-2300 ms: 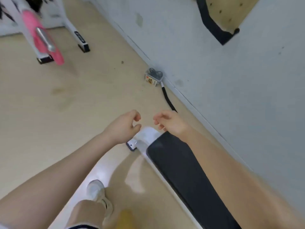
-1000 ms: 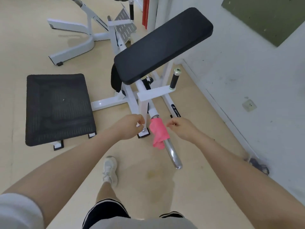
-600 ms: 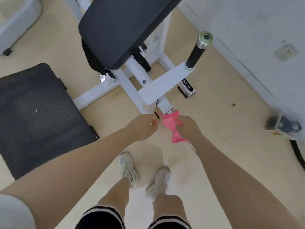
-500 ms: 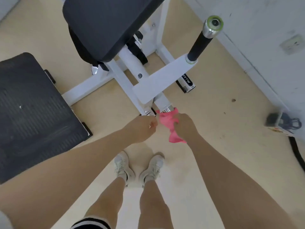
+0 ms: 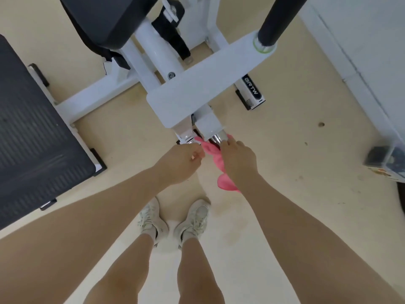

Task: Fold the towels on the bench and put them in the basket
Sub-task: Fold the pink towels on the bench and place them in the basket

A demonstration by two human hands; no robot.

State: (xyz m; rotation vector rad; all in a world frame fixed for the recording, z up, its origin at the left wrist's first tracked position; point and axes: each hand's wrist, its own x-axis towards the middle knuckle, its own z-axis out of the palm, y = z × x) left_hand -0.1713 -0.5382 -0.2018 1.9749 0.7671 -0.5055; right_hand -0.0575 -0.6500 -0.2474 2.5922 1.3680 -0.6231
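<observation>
As if wrung: crumpled pink towel [image 5: 213, 156].

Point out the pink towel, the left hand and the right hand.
pink towel [image 5: 225, 183]: head view, hanging lower fold.
left hand [image 5: 177, 163]: head view, back of hand.
right hand [image 5: 238, 159]: head view, back of hand.

Bright, even, diffuse light; soft shadows under the shoes [image 5: 173, 224]. Slight motion blur overall, wide-angle bending at edges (wall line curves).
</observation>
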